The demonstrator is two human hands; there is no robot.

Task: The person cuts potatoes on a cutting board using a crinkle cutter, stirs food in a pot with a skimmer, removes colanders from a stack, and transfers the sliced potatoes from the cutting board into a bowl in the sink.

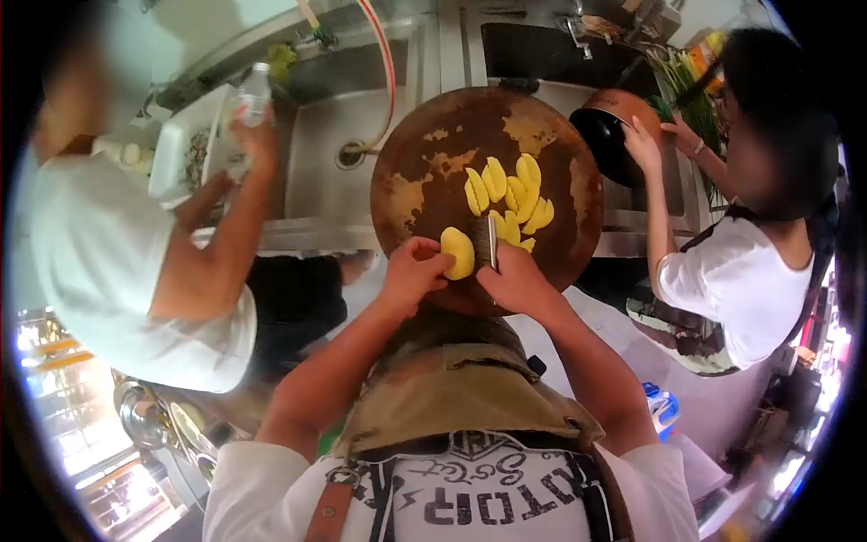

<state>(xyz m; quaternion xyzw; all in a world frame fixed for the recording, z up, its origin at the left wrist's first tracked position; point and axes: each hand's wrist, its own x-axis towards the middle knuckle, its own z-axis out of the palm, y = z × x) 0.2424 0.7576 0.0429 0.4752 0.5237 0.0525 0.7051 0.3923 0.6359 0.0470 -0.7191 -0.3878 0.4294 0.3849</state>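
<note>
- Pinching a smooth, yellow, oval piece of food (458,254), the left hand's (417,271) fingers are at the middle of the frame.
- The right hand's (518,278) fingers hold a wide metal knife (491,242), just right of it.
- Cut yellow wedges (527,172) lie up and right, on a big, round, brown board (424,122).

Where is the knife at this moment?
In the head view, the knife is in the person's right hand, over the near part of the round cutting board, just right of the peeled potato.
</note>
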